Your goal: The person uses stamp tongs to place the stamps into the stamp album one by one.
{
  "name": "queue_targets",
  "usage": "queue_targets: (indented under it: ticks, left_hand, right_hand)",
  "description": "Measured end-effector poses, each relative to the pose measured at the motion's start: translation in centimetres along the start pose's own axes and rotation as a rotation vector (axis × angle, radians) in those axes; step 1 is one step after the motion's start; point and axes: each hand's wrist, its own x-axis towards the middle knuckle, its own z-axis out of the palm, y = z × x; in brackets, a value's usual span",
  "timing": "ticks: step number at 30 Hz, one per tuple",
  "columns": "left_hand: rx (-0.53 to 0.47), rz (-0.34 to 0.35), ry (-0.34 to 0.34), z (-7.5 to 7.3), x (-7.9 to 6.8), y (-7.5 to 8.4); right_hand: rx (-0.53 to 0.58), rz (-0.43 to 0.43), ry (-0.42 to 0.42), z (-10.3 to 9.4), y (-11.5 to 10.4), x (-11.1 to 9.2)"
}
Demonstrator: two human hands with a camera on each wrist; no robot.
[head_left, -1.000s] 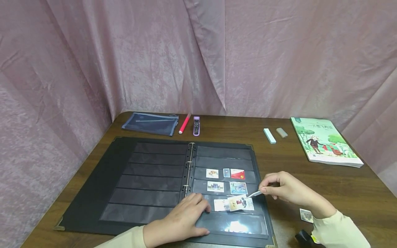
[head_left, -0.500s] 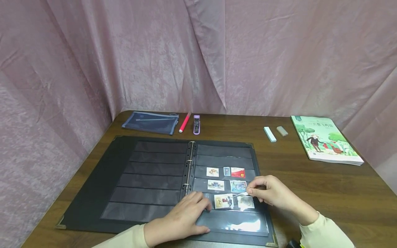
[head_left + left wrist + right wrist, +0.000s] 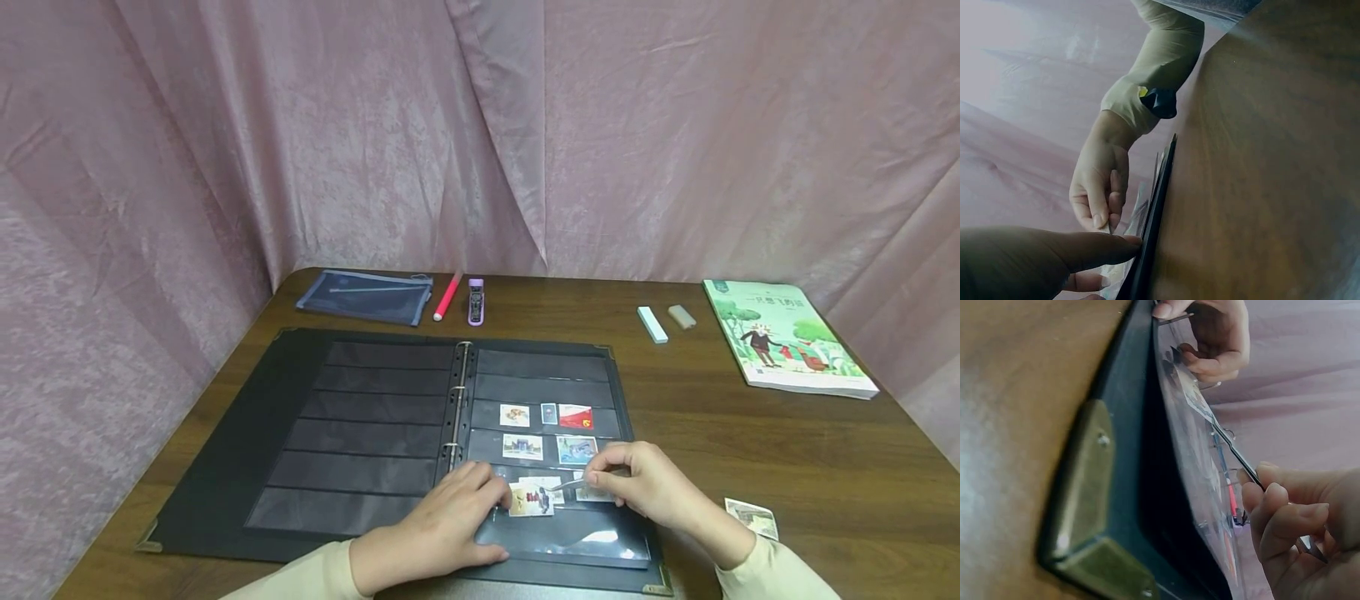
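Observation:
A black stamp album (image 3: 217,442) lies unfolded on the table. My right hand (image 3: 645,483) pinches metal tweezers (image 3: 1235,453), whose tips hold a stamp with a red and dark picture (image 3: 531,500). That stamp lies over the fifth strip of the right page, partly covering a pale stamp (image 3: 542,481); another pale stamp (image 3: 592,493) is half hidden by the right fingers. My left hand (image 3: 446,521) rests on the page's lower left, fingers loosely bent, fingertips beside the held stamp. Higher strips carry several stamps, among them a red one (image 3: 575,417).
On the table, a loose stamp (image 3: 752,518) lies by the right sleeve. Behind the album are a blue mesh pouch (image 3: 365,297), a red marker (image 3: 447,297) and a purple-edged item (image 3: 476,302). A white block (image 3: 652,325), an eraser-like piece (image 3: 682,317) and a green book (image 3: 787,337) lie right.
The right hand has moved left and slightly toward the page's bottom, carrying the stamp in the tweezers from the right stamp over the left one. The left hand has stayed in place.

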Motion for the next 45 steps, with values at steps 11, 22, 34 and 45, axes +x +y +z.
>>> queue_targets:
  ticks: [11, 22, 34, 45]
  left_hand:
    - [-0.009, -0.001, -0.003, 0.0, 0.0, 0.0]
    - [-0.005, 0.002, 0.002, 0.0, 0.0, -0.1]
    - [-0.003, 0.002, 0.006, 0.0, 0.1, -0.2]
    - [-0.023, 0.002, -0.008, 0.0, 0.0, -0.1]
  right_hand:
    - [-0.069, 0.0, -0.012, 0.4, -0.1, -0.6]
    - [-0.084, -0.051, -0.06, 0.4, -0.4, -0.8]
    - [-0.099, -0.077, -0.158, -0.2, -0.5, 0.3]
    - [-0.058, -0.081, -0.194, -1.6, -0.3, 0.3]
